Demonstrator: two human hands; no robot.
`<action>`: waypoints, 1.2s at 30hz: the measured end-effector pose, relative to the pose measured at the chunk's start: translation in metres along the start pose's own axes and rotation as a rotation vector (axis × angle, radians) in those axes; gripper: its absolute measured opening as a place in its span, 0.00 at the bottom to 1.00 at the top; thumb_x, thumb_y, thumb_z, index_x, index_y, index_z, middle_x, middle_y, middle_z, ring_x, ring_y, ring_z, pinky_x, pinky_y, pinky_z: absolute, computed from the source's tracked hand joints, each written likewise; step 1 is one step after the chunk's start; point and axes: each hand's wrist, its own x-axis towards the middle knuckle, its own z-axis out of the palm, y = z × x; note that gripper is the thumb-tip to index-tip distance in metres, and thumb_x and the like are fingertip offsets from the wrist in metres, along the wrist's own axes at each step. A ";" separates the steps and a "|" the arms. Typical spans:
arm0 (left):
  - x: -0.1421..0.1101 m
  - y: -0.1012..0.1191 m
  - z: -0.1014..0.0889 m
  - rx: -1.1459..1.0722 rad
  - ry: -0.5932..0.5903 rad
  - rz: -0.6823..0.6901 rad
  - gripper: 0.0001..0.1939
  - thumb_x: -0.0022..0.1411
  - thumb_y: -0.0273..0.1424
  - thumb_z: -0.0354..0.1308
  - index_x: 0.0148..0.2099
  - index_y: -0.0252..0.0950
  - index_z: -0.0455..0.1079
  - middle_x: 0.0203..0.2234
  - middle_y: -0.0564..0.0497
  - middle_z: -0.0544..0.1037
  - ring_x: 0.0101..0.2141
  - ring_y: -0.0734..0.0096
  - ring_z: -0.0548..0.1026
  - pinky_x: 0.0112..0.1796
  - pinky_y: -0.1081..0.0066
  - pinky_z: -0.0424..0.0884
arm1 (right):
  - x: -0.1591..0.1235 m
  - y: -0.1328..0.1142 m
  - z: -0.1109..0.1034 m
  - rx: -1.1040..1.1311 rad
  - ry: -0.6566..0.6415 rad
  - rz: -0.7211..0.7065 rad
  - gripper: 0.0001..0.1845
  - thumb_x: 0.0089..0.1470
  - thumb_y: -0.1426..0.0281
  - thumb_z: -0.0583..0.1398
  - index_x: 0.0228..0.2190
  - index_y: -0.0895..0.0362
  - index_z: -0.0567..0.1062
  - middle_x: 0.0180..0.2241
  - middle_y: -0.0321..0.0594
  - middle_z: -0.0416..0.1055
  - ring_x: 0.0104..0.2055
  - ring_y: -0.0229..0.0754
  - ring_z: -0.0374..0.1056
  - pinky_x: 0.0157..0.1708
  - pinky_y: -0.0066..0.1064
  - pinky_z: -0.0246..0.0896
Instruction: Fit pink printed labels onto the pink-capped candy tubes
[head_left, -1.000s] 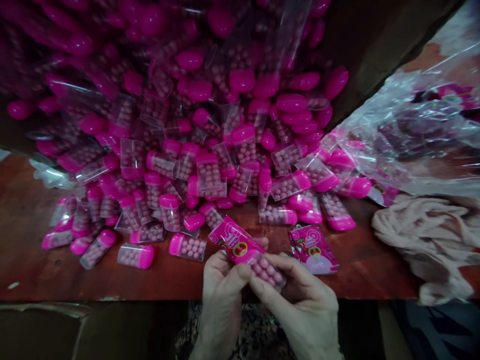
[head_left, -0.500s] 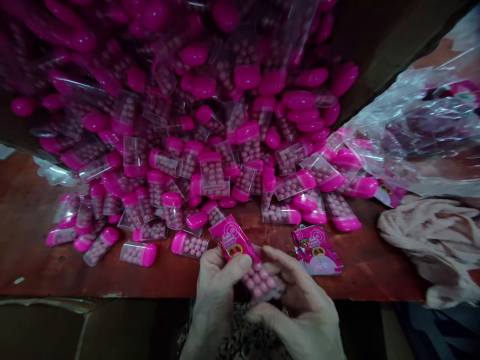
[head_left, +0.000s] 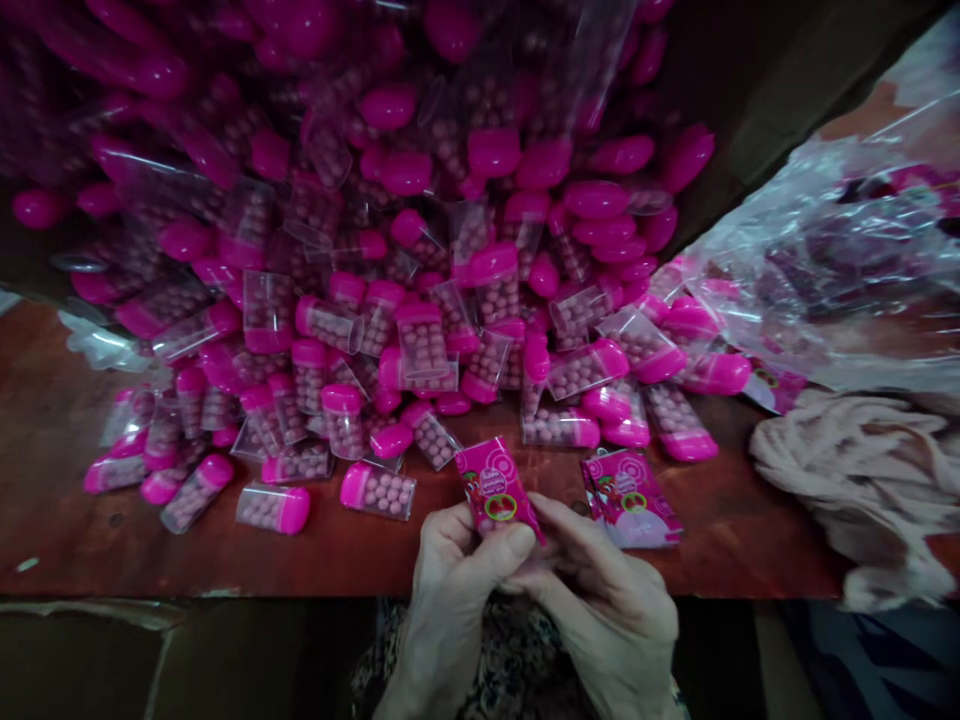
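Both my hands are closed around one small candy container with a printed pink label (head_left: 495,485) over it, just above the table's front edge. My left hand (head_left: 461,575) grips it from the left, its thumb lying across the lower part of the label. My right hand (head_left: 611,590) pinches its lower right side with thumb and fingers. Most of the container is hidden by label and fingers; a little of the pink balls shows near my left thumb. To the right lies a small stack of flat pink labels (head_left: 634,500). A capped candy container (head_left: 379,490) rests left of my hands.
A large heap of candy containers (head_left: 424,345) with pink caps spills from a dark box (head_left: 780,90) onto the red-brown table (head_left: 330,560). At right are crumpled clear plastic (head_left: 795,240) and a bunched beige cloth (head_left: 847,460).
The label has come down over the container, covering pink balls that showed below it before. The container is more upright, and my right fingers have closed in on its lower end.
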 end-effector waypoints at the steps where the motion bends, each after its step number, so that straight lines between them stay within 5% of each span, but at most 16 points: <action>1: 0.000 0.000 -0.001 0.011 -0.011 0.001 0.12 0.42 0.33 0.70 0.26 0.30 0.75 0.18 0.50 0.76 0.20 0.76 0.71 0.25 0.77 0.66 | 0.001 0.000 -0.001 -0.011 0.003 0.000 0.26 0.48 0.74 0.67 0.48 0.42 0.73 0.31 0.28 0.78 0.26 0.34 0.75 0.28 0.18 0.73; 8: -0.001 -0.001 -0.007 0.099 -0.087 -0.012 0.11 0.42 0.33 0.69 0.25 0.30 0.74 0.18 0.53 0.73 0.22 0.76 0.68 0.29 0.74 0.65 | 0.001 0.004 -0.009 -0.201 0.026 -0.147 0.22 0.49 0.71 0.67 0.47 0.46 0.74 0.38 0.33 0.79 0.27 0.36 0.76 0.32 0.22 0.75; 15: -0.007 0.005 -0.009 0.232 -0.022 -0.047 0.07 0.39 0.29 0.67 0.24 0.33 0.74 0.19 0.55 0.72 0.24 0.74 0.68 0.36 0.69 0.67 | -0.010 0.014 -0.010 -0.550 0.164 -0.388 0.14 0.57 0.66 0.60 0.46 0.49 0.75 0.37 0.34 0.79 0.29 0.38 0.77 0.32 0.26 0.73; 25: -0.005 -0.001 -0.017 0.290 -0.092 -0.013 0.08 0.40 0.31 0.67 0.25 0.33 0.75 0.22 0.52 0.72 0.28 0.69 0.68 0.41 0.64 0.67 | -0.011 0.009 -0.008 -0.639 0.216 -0.466 0.18 0.56 0.75 0.60 0.49 0.49 0.73 0.37 0.35 0.79 0.29 0.40 0.76 0.28 0.28 0.71; 36: -0.004 0.003 -0.015 0.175 -0.139 -0.033 0.06 0.42 0.30 0.68 0.25 0.33 0.75 0.19 0.54 0.72 0.23 0.73 0.69 0.34 0.69 0.69 | -0.003 0.007 -0.010 -0.682 0.107 -0.524 0.11 0.59 0.70 0.58 0.44 0.57 0.75 0.34 0.38 0.80 0.28 0.38 0.76 0.29 0.25 0.71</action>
